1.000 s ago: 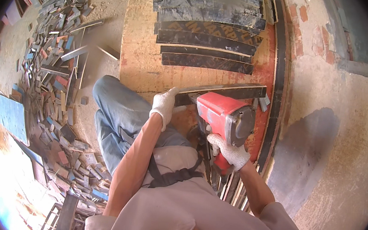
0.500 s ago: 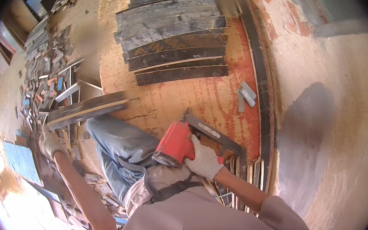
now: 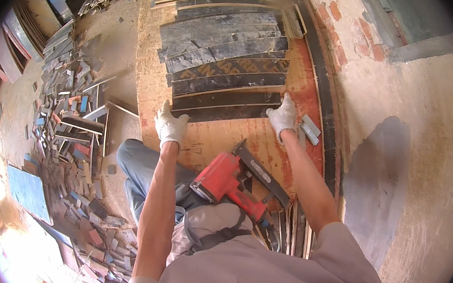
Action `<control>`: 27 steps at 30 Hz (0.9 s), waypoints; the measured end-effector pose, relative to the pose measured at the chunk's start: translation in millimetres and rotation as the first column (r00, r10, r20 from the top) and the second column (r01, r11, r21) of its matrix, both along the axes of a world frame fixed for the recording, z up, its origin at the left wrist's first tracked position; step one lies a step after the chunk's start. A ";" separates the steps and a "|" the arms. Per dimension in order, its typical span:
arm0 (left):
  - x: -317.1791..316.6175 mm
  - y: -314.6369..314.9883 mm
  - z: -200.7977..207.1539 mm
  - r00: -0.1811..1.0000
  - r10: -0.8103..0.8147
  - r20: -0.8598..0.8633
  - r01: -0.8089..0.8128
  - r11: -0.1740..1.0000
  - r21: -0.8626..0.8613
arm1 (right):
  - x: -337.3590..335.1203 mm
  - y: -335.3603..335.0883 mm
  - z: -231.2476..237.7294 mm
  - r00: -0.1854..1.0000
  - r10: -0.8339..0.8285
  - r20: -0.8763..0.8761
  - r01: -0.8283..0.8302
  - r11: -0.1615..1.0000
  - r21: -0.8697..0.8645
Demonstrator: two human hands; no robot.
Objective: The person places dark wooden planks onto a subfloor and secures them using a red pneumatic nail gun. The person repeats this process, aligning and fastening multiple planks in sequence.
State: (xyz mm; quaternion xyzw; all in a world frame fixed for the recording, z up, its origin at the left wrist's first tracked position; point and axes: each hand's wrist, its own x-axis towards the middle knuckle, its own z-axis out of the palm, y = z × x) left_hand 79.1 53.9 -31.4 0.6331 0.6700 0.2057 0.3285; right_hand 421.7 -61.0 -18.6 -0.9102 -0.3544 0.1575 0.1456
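Note:
A dark wooden board [image 3: 224, 113] lies nearest me in a row of dark boards on the plywood sheet [image 3: 216, 135]. My left hand [image 3: 170, 125], in a white knit glove, is at its left end, thumb along the near edge. At the right end is my gloved right hand [image 3: 283, 117], fingers pointing away and thumb on the near edge. Between them the two hands grip the board. The red nail gun [image 3: 217, 178], with a black magazine, rests by my lap, with neither hand on it.
Silver nail strips [image 3: 310, 130] lie on the sheet beyond my right wrist. Wood offcuts [image 3: 72, 142] are heaped on the floor at left, near a light blue panel [image 3: 29, 194]. A plastered wall [image 3: 383, 174] rises at right. Narrow wood strips [image 3: 289, 225] stand beside my right hip.
My right hand has let go of the nail gun and reached the row. The board my left hand held at the left now lies in the row, with both hands at its ends.

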 end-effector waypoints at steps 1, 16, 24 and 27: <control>-8.8 -2.1 0.5 0.998 0.009 -0.057 -0.010 1.000 -0.016 | -13.8 -11.8 -5.4 0.991 0.011 0.131 -0.021 0.997 0.073; -73.0 -52.6 19.6 0.974 0.019 0.226 -0.029 0.999 0.043 | -35.2 -89.7 -1.0 0.951 0.175 -0.256 0.028 0.775 0.631; -70.3 -50.1 26.5 0.981 0.095 0.170 -0.093 0.996 -0.017 | -43.1 -96.0 15.9 0.738 -0.074 -0.671 0.472 0.767 0.435; -64.5 -50.9 26.3 0.985 0.100 0.140 -0.082 0.989 -0.125 | -42.4 -114.0 0.7 0.940 -0.147 -0.308 0.293 0.809 0.509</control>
